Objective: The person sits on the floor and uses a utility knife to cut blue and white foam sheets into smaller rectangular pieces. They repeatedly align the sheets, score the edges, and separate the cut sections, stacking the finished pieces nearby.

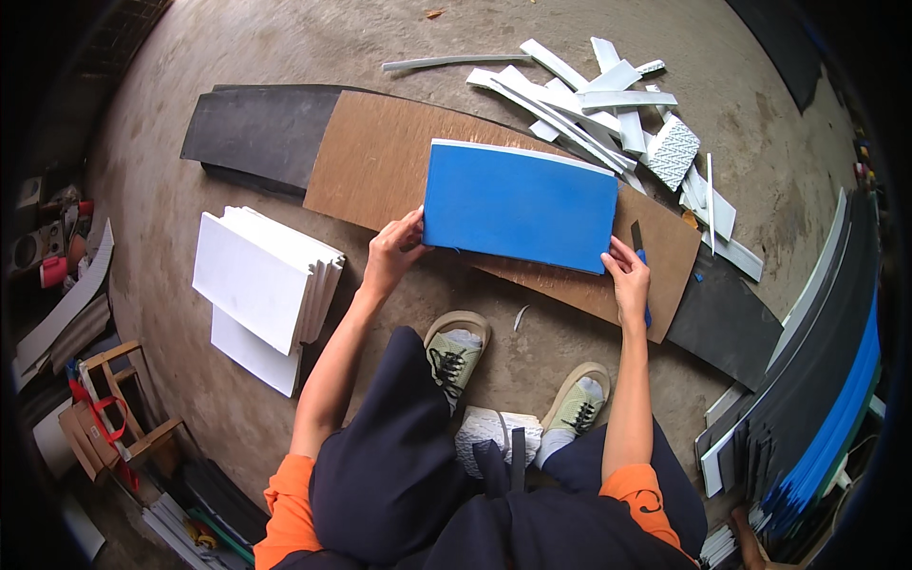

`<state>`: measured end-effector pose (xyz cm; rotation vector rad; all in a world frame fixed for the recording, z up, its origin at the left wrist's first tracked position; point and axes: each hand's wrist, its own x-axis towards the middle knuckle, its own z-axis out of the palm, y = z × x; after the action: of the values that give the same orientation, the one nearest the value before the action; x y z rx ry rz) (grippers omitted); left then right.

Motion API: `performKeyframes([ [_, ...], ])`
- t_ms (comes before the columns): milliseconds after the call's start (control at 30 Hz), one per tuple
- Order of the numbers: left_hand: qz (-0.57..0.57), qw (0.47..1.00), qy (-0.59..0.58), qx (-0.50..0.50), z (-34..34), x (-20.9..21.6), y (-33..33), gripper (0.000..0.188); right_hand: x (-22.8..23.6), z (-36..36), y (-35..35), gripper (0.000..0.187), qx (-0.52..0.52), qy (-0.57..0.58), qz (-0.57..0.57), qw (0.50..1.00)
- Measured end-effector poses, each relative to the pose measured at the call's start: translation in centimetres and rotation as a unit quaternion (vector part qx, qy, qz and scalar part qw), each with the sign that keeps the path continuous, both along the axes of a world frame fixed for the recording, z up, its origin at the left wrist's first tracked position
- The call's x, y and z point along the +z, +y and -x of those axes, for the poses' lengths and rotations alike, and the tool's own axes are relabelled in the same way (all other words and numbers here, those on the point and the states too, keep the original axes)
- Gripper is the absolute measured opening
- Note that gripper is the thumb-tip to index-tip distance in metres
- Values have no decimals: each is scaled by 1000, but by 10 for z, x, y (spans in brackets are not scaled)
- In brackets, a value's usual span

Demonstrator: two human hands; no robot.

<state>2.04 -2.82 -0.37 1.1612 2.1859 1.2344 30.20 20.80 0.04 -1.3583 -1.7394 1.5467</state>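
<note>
A blue rectangular foam sheet [521, 207], with a white strip showing along its far edge, lies over the brown board [366, 157]. My left hand [394, 252] is closed on its near left corner, with the fingertips at the edge. At the near right corner, my right hand [627, 280] pinches the sheet between thumb and fingers. Just beyond the right hand lies a knife [637, 237] with a blue handle, partly hidden by that hand. Left of my left arm stands a stack of white foam sheets [252, 275].
Under the brown board are black sheets [261, 133]. White offcuts [608, 104] lie heaped at the far right. Black and blue sheets [836, 370] stand along the right side. A wooden stool frame [128, 399] is at the left. My feet flank a white textured block [496, 437].
</note>
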Motion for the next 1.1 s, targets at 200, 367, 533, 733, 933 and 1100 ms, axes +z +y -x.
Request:
performKeyframes([
  [200,20,998,44,45,-8,4,7,51,-3,-2,1,33,-6,-22,-3,1000],
  [367,69,996,34,40,-10,12,9,48,0,0,0,32,-4,-37,-10,999],
  [533,44,998,18,47,-13,12,10,46,-2,-3,1,32,3,-19,-8,1000],
  [733,39,998,15,48,-13,10,8,44,-1,-5,1,31,18,-16,-6,1000],
  [933,51,997,0,49,-14,14,9,44,2,-3,0,31,18,-44,-41,998],
  [1100,51,998,0,45,-12,11,8,43,3,1,0,30,17,-76,-74,994],
])
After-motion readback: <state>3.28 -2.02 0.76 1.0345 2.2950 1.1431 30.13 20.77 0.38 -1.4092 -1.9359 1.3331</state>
